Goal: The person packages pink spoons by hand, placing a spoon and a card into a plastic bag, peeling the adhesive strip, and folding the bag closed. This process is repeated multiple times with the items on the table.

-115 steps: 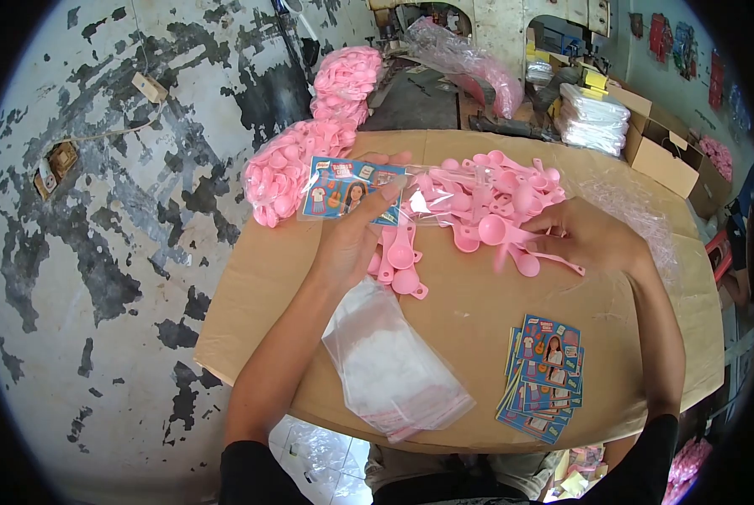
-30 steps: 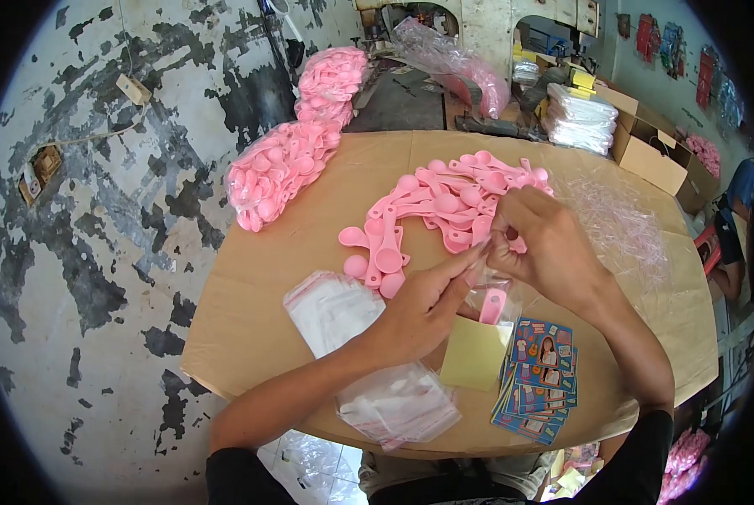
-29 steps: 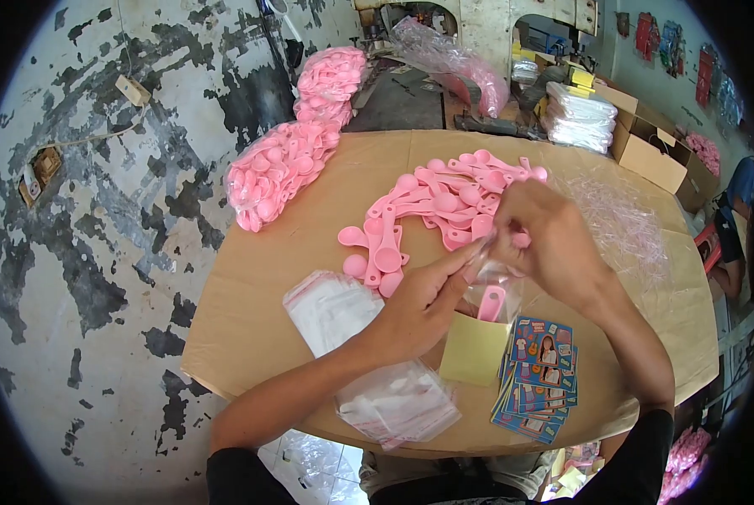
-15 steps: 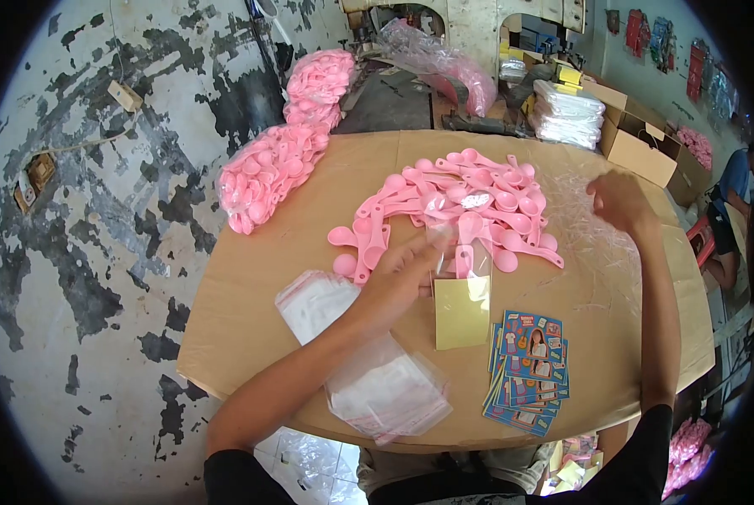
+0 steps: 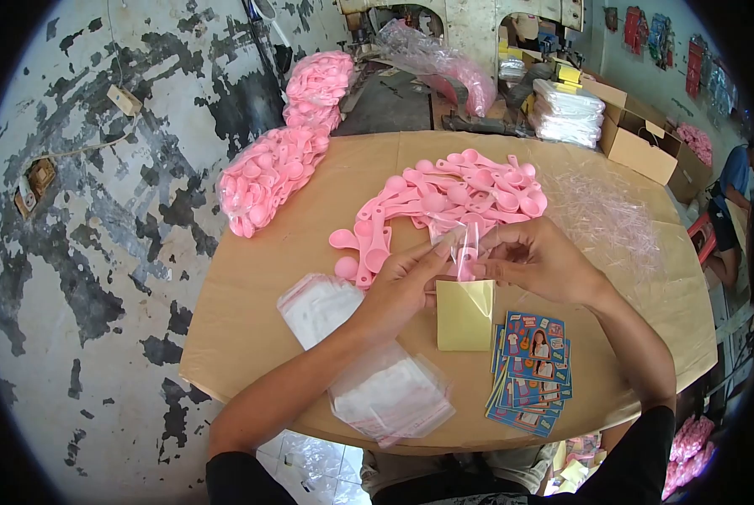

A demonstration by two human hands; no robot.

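Observation:
Between my two hands is a clear plastic bag [image 5: 466, 244] with a yellow card [image 5: 464, 316] in its lower part and a pink spoon partly visible behind the film. My left hand [image 5: 411, 282] is closed on the bag's left edge. At its upper right, my right hand [image 5: 541, 257] pinches the same bag with thumb and fingers. Just beyond the hands lies a heap of pink measuring spoons [image 5: 478, 181]. Below my left forearm are stacks of clear bags [image 5: 390, 391]. Printed blue cards [image 5: 533, 370] lie fanned out below my right hand.
Thin clear plastic strips [image 5: 608, 219] litter the table's right side. Bagged pink spoons [image 5: 272, 177] stand at the back left. Behind the table are a stack of clear packs [image 5: 566, 114] and an open cardboard box [image 5: 642, 151]. Another person [image 5: 735, 189] sits at the far right.
My right hand has come left and down from above the plastic strips to the bag, and now grips its upper part. My left hand stays nearly in place.

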